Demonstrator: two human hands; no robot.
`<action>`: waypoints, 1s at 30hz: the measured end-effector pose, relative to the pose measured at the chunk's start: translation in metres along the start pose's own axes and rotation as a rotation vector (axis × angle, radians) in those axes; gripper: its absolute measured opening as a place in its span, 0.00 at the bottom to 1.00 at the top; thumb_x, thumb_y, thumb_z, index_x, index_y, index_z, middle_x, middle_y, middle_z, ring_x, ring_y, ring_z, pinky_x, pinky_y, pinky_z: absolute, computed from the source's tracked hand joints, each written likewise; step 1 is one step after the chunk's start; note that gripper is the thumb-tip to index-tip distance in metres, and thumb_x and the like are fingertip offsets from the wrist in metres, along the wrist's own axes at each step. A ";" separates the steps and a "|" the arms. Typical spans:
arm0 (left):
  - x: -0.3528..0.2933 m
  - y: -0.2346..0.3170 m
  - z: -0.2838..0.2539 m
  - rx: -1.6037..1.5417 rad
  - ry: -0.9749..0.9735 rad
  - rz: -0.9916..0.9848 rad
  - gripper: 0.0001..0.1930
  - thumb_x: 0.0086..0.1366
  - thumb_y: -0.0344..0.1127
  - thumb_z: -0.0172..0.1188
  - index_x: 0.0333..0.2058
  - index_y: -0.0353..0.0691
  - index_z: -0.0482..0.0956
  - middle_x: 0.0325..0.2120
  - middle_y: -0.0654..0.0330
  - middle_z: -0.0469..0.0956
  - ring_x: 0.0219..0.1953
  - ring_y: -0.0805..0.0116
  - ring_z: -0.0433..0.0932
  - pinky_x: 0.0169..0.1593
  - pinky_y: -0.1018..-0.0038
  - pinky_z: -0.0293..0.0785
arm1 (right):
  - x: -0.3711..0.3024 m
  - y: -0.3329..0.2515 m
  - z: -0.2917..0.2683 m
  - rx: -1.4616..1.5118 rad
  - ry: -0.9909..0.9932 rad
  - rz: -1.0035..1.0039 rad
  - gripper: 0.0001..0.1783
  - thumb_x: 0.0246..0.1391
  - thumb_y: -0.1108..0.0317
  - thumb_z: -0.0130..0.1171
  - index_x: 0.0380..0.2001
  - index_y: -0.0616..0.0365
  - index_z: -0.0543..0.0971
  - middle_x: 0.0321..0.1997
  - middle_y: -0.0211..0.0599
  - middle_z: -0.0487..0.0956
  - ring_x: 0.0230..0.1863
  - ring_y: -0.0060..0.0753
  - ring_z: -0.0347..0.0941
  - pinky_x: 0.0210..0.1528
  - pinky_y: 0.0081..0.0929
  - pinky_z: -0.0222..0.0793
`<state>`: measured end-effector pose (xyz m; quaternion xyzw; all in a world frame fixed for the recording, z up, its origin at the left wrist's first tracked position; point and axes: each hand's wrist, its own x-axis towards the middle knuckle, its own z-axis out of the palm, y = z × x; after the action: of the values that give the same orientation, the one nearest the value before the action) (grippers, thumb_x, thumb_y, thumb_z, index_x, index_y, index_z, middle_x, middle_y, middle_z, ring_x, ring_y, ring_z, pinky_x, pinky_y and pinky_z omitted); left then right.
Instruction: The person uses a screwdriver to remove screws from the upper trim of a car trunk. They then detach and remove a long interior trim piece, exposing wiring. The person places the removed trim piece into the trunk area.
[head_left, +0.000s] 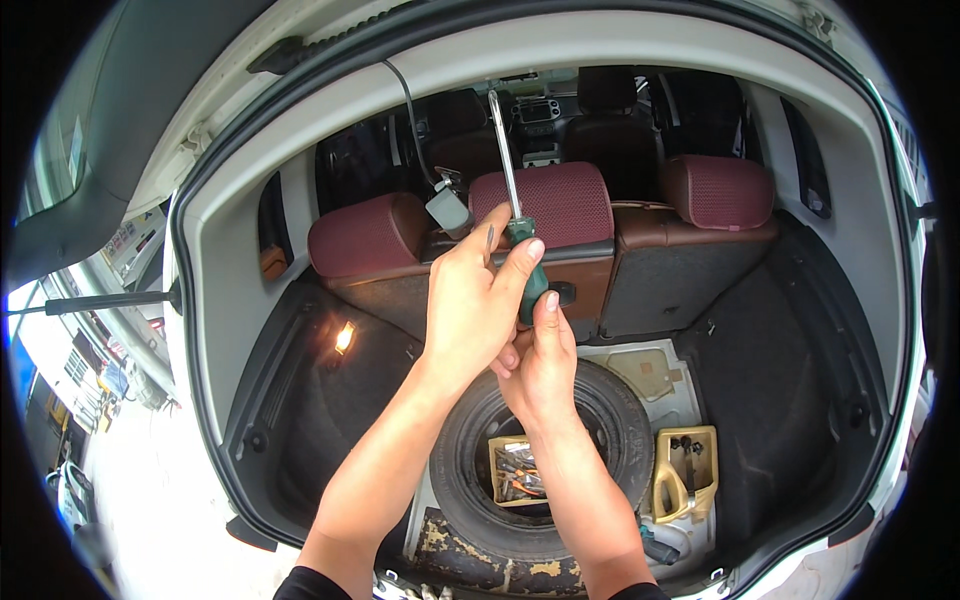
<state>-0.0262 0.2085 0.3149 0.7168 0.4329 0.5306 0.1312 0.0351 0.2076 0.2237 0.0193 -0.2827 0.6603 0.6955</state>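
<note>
In both raised hands is a screwdriver (505,150) with a dark green handle and a long metal shaft. It points up toward the top edge of the car's rear opening; whether its tip touches there I cannot tell. My left hand (462,305) is closed round the upper handle, with a small dark metal piece (490,242) showing between its fingers. Below it, my right hand (540,365) grips the handle's lower end. A grey box-shaped part (449,208) hangs on a black cable just left of the handle.
Beneath my forearms lies a spare tyre (455,480), with a small box of mixed tools (520,472) inside its rim. A yellowish tray (685,470) sits to the right. Maroon headrests (365,235) line the rear seat. At left, a lamp (345,338) glows near a strut (110,302).
</note>
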 end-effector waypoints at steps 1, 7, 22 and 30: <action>0.000 0.001 0.000 -0.006 -0.003 -0.001 0.23 0.63 0.36 0.60 0.55 0.34 0.70 0.33 0.56 0.80 0.31 0.78 0.76 0.38 0.80 0.73 | 0.000 -0.001 0.001 -0.001 0.001 -0.002 0.21 0.66 0.48 0.41 0.40 0.57 0.69 0.23 0.27 0.68 0.17 0.16 0.59 0.18 0.15 0.55; 0.000 0.001 -0.001 -0.018 -0.016 -0.045 0.23 0.64 0.36 0.60 0.55 0.32 0.70 0.32 0.56 0.80 0.32 0.77 0.76 0.38 0.80 0.73 | 0.000 -0.001 -0.002 -0.006 -0.020 0.002 0.21 0.66 0.48 0.41 0.40 0.57 0.68 0.22 0.27 0.68 0.17 0.16 0.58 0.18 0.15 0.55; 0.003 0.006 0.001 0.000 -0.022 -0.064 0.23 0.64 0.36 0.59 0.55 0.32 0.71 0.32 0.56 0.80 0.32 0.76 0.76 0.38 0.79 0.73 | 0.002 -0.005 -0.003 -0.007 -0.011 -0.001 0.21 0.66 0.48 0.41 0.39 0.57 0.68 0.23 0.28 0.68 0.17 0.15 0.59 0.17 0.14 0.54; 0.002 0.004 0.001 -0.025 -0.028 -0.049 0.23 0.64 0.36 0.59 0.55 0.32 0.70 0.31 0.57 0.80 0.32 0.77 0.77 0.38 0.80 0.73 | 0.001 -0.003 -0.003 0.004 -0.008 0.002 0.21 0.66 0.48 0.41 0.39 0.57 0.68 0.23 0.28 0.68 0.17 0.15 0.58 0.17 0.14 0.55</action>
<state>-0.0235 0.2082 0.3182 0.7115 0.4419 0.5227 0.1593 0.0394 0.2091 0.2222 0.0229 -0.2844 0.6613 0.6938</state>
